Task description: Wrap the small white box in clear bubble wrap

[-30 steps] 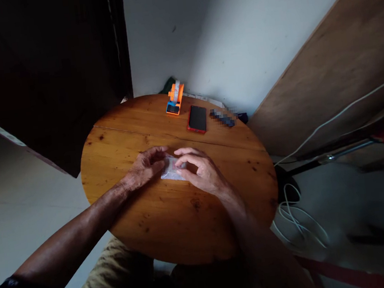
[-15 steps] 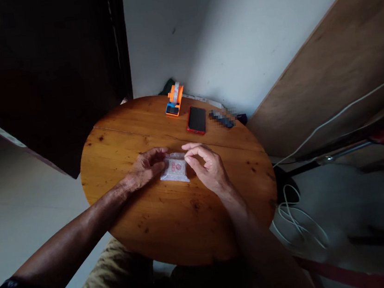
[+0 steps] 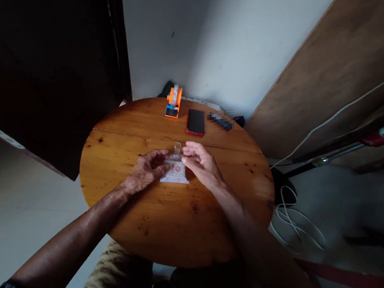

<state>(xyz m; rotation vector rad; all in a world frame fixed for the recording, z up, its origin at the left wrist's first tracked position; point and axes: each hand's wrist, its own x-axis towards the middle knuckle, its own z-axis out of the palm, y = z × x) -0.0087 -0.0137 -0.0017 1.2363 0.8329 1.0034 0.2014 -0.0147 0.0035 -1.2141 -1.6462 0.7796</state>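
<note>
A small packet in bubble wrap (image 3: 174, 176) with red print lies flat on the round wooden table (image 3: 174, 225). A short strip of clear tape (image 3: 177, 147) sticks out from its far edge. My left hand (image 3: 148, 169) grips the packet's left side, thumb over the edge and fingers curved behind. At the right side is my right hand (image 3: 203, 163), its fingers apart and held above the table. Its thumb tip is at the packet's upper right corner; whether it presses there I cannot tell.
Toward the back of the table stand an orange tape dispenser (image 3: 174, 102), a phone in a red case (image 3: 195, 121) and a dark, blurred-out object (image 3: 220, 120). A pale wall rises behind. White cable (image 3: 297, 220) lies coiled on the floor at the right.
The clear tape strip now shows upright at the packet's far edge. My right hand's fingers have spread from a near pinch, and its thumb has shifted slightly left. My left thumb reaches further over the packet.
</note>
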